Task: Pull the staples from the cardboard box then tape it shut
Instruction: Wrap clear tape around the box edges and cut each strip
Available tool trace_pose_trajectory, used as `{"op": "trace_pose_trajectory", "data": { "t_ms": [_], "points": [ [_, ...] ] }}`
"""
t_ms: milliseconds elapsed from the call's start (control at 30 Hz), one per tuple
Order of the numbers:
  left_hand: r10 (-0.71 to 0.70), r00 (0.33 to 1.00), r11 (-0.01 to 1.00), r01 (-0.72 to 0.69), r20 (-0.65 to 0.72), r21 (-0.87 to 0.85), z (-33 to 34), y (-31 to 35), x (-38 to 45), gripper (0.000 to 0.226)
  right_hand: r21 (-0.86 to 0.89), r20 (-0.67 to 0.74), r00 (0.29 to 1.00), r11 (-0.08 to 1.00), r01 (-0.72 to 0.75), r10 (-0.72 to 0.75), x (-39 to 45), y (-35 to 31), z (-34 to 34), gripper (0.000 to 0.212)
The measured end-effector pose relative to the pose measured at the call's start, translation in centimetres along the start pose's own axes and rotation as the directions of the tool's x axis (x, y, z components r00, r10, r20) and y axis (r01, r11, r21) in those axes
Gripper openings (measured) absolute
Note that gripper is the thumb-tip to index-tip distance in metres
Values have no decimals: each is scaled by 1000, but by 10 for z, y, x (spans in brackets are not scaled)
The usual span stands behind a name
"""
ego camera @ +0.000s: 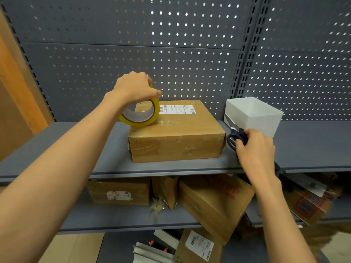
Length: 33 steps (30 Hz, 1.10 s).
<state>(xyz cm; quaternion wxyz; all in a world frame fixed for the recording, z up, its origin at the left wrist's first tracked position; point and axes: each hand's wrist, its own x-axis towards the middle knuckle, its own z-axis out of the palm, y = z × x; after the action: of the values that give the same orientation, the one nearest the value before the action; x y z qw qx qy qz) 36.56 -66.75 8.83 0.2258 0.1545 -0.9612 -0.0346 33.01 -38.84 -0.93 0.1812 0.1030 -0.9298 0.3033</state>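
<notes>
The left hand (pixel 133 86) grips a tape roll (pixel 140 115) on the closed cardboard box (pixel 176 133); the right hand (pixel 255 147) pinches scissors (pixel 234 133) on the shelf (pixel 106 149).

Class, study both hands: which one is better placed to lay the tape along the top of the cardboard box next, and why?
The left hand. It grips the tape roll, held on edge at the cardboard box top's left end. The right hand is off beside the box, holding the scissors.

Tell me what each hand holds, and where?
Left hand grips the tape roll by its top rim; right hand grips the scissors by the handles.
</notes>
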Motion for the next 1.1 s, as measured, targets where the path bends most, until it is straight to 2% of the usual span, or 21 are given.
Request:
{"op": "trace_pose_trajectory", "data": {
  "t_ms": [200, 500, 600, 833, 933, 1100],
  "points": [
    [23, 999, 1000, -23, -22, 21, -1, 0, -4, 33, -44, 87, 995, 998, -42, 45, 2, 14, 14, 19],
    [-10, 1000, 997, 9, 11, 80, -5, 1, -12, 52, -63, 118, 993, 998, -20, 28, 0, 28, 27, 23],
    [-28, 999, 997, 25, 38, 74, -7, 4, -15, 51, -98, 120, 993, 995, 5, 7, 1, 31, 28, 25],
    [-88, 990, 990, 100, 112, -99, -25, 10, -23, 38, -159, 151, 987, 984, 79, -55, 6, 34, 29, 26],
    [-94, 993, 986, 103, 76, -129, -33, 1, -32, 31, -182, 152, 984, 976, 117, -89, 7, 36, 29, 24],
    [-135, 987, 979, 120, -83, -167, -36, -20, -49, 30, -216, 128, 983, 963, 160, -134, 9, 37, 29, 15]
  ]
}}
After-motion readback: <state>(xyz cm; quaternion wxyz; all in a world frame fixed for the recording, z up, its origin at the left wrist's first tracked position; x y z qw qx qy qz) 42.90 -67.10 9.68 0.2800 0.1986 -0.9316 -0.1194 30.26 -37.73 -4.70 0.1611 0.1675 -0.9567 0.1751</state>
